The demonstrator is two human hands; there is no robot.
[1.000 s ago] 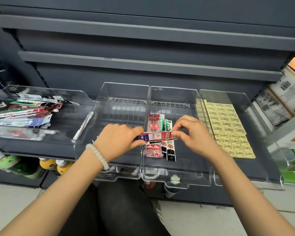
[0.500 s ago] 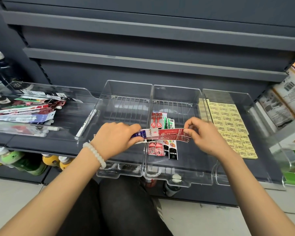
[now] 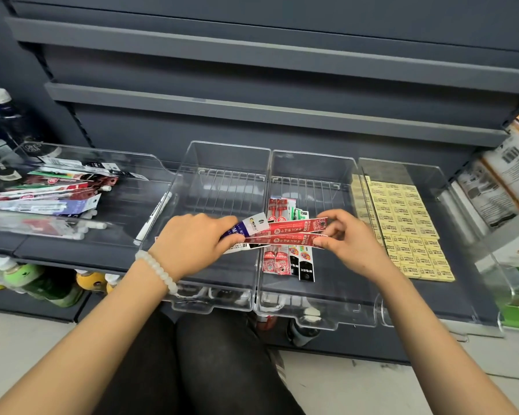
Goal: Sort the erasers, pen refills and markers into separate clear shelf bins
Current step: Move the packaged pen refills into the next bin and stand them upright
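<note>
Both hands are fanning red refill packs (image 3: 285, 233) above the refill bin (image 3: 309, 295): left hand (image 3: 192, 244) gripping their nine-o'clock ends, right hand (image 3: 346, 238) pinching the three-o'clock ends. Laying them flat alongside the packs already inside (image 3: 285, 262) would likely serve best.

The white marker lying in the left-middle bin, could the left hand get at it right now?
Probably not straight away: the left hand is gripping refill packs. The white marker lies uncovered against the bin's left wall, just left of that hand, so the way looks free once the packs are released.
</note>
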